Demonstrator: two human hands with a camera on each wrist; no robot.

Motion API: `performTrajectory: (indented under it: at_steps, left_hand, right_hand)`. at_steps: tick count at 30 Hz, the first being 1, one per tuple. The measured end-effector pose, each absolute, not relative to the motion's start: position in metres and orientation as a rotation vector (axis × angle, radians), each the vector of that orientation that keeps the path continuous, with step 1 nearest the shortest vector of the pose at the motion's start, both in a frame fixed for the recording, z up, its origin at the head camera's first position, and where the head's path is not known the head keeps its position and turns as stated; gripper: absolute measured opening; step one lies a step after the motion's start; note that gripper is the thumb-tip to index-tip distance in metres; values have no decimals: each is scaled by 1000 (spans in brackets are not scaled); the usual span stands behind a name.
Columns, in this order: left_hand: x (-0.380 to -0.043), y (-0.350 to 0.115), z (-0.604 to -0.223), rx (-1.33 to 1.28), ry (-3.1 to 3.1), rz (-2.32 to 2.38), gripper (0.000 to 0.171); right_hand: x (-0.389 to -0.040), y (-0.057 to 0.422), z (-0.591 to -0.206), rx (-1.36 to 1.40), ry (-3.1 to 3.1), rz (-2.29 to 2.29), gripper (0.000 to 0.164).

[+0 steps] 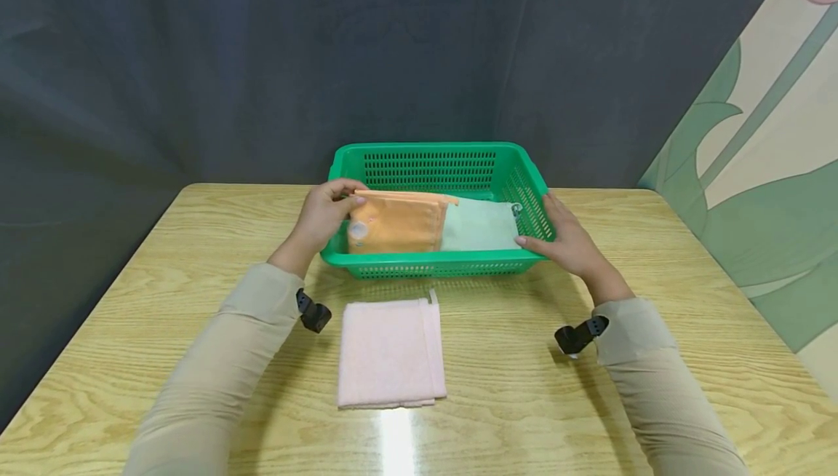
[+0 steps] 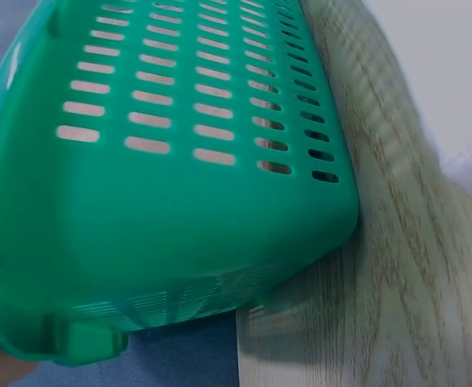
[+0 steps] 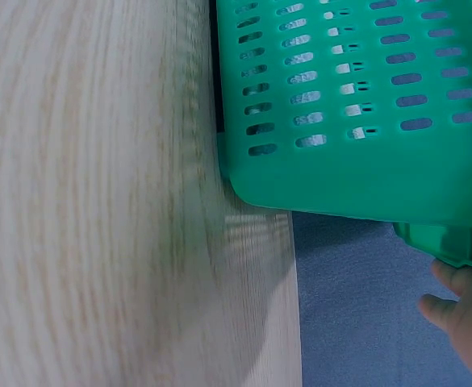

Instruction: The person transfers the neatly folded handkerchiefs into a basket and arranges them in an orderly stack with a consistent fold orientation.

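An orange folded towel (image 1: pixel 396 225) stands in the green basket (image 1: pixel 441 258), its top edge raised to about the rim. My left hand (image 1: pixel 324 212) reaches over the basket's left end and pinches this towel's upper left corner between thumb and fingers. Beside it on the right is a pale green folded towel (image 1: pixel 481 227) with a small loop. Spread at the basket's right end, my right hand (image 1: pixel 569 241) rests on the rim with fairly straight fingers (image 3: pixel 445 310). A pink folded towel (image 1: pixel 391 352) lies flat in front of the basket.
The basket sits at the back of a wooden table (image 1: pixel 504 389), close to a dark curtain (image 1: pixel 419 46). A wall with painted leaves (image 1: pixel 753 192) rises on the right. Each wrist carries a small black camera (image 1: pixel 314 314).
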State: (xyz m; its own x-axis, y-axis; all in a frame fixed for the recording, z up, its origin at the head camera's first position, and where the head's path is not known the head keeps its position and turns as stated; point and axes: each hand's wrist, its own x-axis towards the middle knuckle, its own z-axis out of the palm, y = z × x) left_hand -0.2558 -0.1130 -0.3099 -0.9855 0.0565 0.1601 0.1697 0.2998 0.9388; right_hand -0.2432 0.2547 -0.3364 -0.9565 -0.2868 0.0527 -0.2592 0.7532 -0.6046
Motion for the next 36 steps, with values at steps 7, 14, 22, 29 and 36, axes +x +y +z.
performTrajectory:
  at_steps: [7,14,22,29,36]
  left_hand:
    - [-257,-109,-310,-191,-2539,-1679,24]
    - [-260,-107,-311,-185,-2603,-1557,25]
    - [-263,-103,-313,-152,-2640,-1372,22]
    - [-264,-100,-313,-193,-2678,-1225,22]
    - [-265,-99,-311,-248,-2722,-1161,30]
  right_hand:
    - [-244,255,-337,-445,2895,-1001,96]
    - [-245,256,-338,-453,2902,-1001,96]
    - [-245,256,-338,-449,2903,-1002,96]
    - [-244,255,-337,-452,2905,-999,96]
    - [-244,254,-336,-453,2897,-994,95]
